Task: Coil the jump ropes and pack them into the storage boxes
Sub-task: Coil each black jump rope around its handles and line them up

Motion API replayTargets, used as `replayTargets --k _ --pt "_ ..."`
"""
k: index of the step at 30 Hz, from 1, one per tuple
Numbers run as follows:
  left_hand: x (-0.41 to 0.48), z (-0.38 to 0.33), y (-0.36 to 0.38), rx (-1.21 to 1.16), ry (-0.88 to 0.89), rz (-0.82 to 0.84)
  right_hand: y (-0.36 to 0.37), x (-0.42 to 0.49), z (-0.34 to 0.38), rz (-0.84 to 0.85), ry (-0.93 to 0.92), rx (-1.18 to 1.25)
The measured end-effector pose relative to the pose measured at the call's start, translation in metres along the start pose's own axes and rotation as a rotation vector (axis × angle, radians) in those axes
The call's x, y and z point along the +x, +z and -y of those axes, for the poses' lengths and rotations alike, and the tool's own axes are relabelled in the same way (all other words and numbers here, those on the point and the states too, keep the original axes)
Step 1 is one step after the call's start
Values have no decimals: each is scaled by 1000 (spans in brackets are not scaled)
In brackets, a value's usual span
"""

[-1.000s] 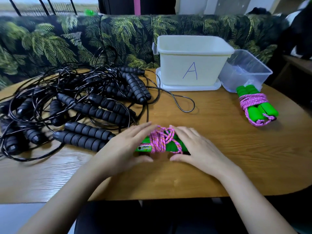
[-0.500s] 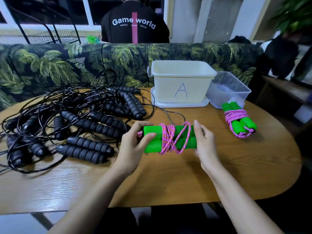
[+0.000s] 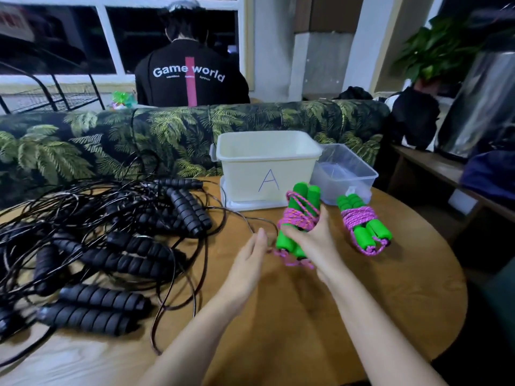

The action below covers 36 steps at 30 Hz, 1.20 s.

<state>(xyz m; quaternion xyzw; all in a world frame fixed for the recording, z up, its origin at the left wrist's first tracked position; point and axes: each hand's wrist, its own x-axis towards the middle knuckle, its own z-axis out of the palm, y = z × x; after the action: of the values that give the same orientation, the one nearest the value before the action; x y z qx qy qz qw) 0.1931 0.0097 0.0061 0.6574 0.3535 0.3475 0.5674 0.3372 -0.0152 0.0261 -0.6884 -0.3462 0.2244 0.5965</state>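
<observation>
Table (image 3: 390,288): round, wood, filling the lower half of the frame; both forearms reach up onto it from the bottom edge.
Left hand (image 3: 248,260): just left of centre, empty, fingers straight and together, on edge with the palm facing right; close beside the bundle but apart from it.
Right hand (image 3: 312,243): just right of centre, forearm slanting in from the lower right, fingers and thumb wrapped round the lower middle of the coiled green rope.
Coiled green rope (image 3: 296,218): green foam handles bound side by side in pink cord, held off the table; the long axis runs nearly upright in the frame, top ends leaning slightly right, a loose cord tail hanging below.
Deciding relation: both boxes lie straight above the bundle in the frame, and its top ends already overlap box A's lower right corner. The right hand is the carrier and the nearer one, so packing looks like a short reach onward.
Second green bundle (image 3: 362,224): lying right of the hand, just in front of the clear box.
Black ropes (image 3: 125,257): tangled and uncoiled, across the left half.
Box A (image 3: 250,174): cream, open, centre.
Clear box (image 3: 345,176): touching or just right of box A; which one takes this rope I cannot tell.
</observation>
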Motion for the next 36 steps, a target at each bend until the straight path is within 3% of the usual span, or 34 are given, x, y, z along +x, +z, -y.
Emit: replayTargets --k 5,8,10,13,16,24,29,33,36 --pt "44 37 -38 822 172 -156 -48 46 -24 18 -103 -763" --pt "53 59 -46 1003 128 -167 -52 50 -39 -27 -232 -1251" --pt "54 66 -47 1035 146 -163 -53 50 -41 -14 -206 -1364" --pt "54 67 -48 1028 164 -171 -58 56 -51 118 -76 -1369" --pt "54 69 -49 1027 201 -181 -71 68 -57 127 26 -1334" --pt "52 60 -48 1047 151 -147 -82 78 -58 129 51 -1337" --pt "39 29 -59 1001 106 -6 -75 67 -42 103 5 -1384" --pt "11 4 -83 1010 146 -47 -39 40 -23 95 -214 -1300" --pt "0 -2 -110 988 151 -112 12 13 -6 213 -363 -1108"
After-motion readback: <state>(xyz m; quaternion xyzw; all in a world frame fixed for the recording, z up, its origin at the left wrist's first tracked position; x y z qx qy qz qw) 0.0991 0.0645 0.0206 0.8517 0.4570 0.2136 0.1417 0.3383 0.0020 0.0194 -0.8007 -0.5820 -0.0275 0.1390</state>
